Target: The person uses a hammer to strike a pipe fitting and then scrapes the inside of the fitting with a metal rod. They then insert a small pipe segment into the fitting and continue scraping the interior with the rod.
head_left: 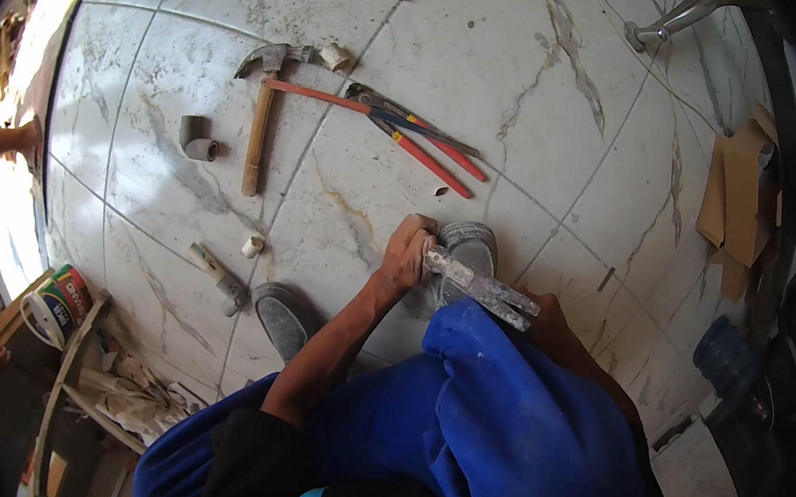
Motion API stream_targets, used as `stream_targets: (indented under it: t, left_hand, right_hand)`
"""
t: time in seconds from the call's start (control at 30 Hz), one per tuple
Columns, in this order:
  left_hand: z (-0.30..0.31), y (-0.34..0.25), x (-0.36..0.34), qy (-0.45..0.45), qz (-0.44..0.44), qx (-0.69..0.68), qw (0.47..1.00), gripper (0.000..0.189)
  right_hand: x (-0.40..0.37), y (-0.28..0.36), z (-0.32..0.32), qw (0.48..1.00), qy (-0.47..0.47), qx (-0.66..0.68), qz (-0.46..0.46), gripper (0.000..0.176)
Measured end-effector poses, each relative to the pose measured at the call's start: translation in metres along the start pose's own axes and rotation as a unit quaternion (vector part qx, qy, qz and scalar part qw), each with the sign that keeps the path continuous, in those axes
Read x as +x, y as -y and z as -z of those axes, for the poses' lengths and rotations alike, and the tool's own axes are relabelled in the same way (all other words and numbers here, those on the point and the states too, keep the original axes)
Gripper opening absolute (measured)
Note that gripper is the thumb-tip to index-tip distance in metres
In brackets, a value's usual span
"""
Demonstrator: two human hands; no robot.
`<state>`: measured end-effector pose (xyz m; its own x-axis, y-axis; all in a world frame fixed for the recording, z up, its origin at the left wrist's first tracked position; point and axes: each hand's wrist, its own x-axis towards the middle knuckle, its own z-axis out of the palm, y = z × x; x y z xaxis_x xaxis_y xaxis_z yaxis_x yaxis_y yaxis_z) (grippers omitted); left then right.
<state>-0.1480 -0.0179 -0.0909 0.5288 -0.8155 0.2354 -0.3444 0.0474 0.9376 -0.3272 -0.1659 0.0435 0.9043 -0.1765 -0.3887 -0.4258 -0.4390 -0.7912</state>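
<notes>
My left hand [407,252] is closed in front of my knee, above a grey shoe [470,254]; what its fingers hold, if anything, is hidden. Right beside it is the worn, paint-speckled head of a claw hammer [482,287], its forked end pointing right. The handle of that hammer does not show. My right hand [545,313] is just behind the claw, mostly covered by my blue-clad knee [503,354], with its fingers out of sight. Ahead on the tiles lie a second claw hammer [258,134] with a wooden handle and red-handled pincers [427,146].
A long red-and-blue strip [317,94] crosses the hammer and pincers. Grey pipe elbow [200,139], whitish pipe piece [252,247] and grey tool [218,277] lie left. Cardboard [740,195] and a blue bottle [728,357] are right. A paint can [62,302] and another person's limb [0,151] are left.
</notes>
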Motion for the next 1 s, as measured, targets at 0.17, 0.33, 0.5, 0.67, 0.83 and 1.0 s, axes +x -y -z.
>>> stream_targets:
  t: [0.17,0.33,0.5,0.67,0.83,1.0]
  left_hand:
    - [-0.004,0.003,-0.003,-0.008,-0.009,0.014,1.0,0.012]
    - [-0.004,0.005,-0.002,-0.011,-0.01,-0.021,1.0,0.012]
    - [-0.006,0.001,-0.011,-0.028,-0.015,-0.028,0.999,0.016]
    - [0.0,-0.004,0.005,-0.039,-0.046,-0.023,0.998,0.026]
    - [0.022,-0.042,0.028,-0.19,0.202,-0.291,0.916,0.025]
    - [0.029,-0.056,0.039,-0.157,0.202,-0.313,0.914,0.025]
  right_hand:
    - [-0.005,0.012,0.002,0.992,-0.073,0.09,0.05,0.026]
    - [-0.002,-0.011,-0.008,0.999,-0.005,-0.018,-0.04,0.025]
    - [-0.002,0.029,0.013,0.975,-0.002,0.17,-0.144,0.025]
    - [-0.019,0.03,0.028,0.988,-0.106,0.048,-0.097,0.028]
    - [-0.026,0.023,0.014,0.968,-0.214,0.093,-0.097,0.041]
    - [-0.025,0.031,0.006,0.951,-0.218,0.142,-0.166,0.046]
